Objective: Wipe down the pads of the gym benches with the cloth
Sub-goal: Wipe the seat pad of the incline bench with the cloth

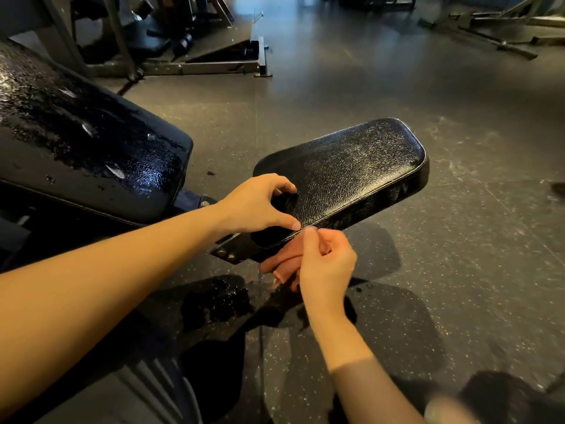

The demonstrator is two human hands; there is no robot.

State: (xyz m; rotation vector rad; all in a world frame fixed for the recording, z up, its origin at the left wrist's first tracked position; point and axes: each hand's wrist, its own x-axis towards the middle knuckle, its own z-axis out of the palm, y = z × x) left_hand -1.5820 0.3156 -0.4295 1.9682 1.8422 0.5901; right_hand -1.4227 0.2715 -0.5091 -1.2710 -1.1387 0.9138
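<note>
The back pad [91, 133] on the left is beaded and streaked with liquid. Left so, it will likely dry in marks or drip onto the frame. The wet patch [214, 298] on the rubber floor [458, 224] below the hands could make a foot slip. The left hand [260, 203] arches over the near corner of the seat pad [345, 166], fingers curled and thumb tip on the edge piping. A dark shape under its fingers may be the cloth, but I cannot tell, nor whether the hand grips anything. Just to its right, the right hand [327, 267] has thumb and forefinger pinched together at the same piping, and what lies between them is too small to make out. Picking at that seam risks lifting the piping or tearing the crackled cover, and with no cloth plainly in either hand the wiping may stall. The seat pad is black, glossy and finely crackled, with a raised bead round its rim, and it looks drier than the back pad.
</note>
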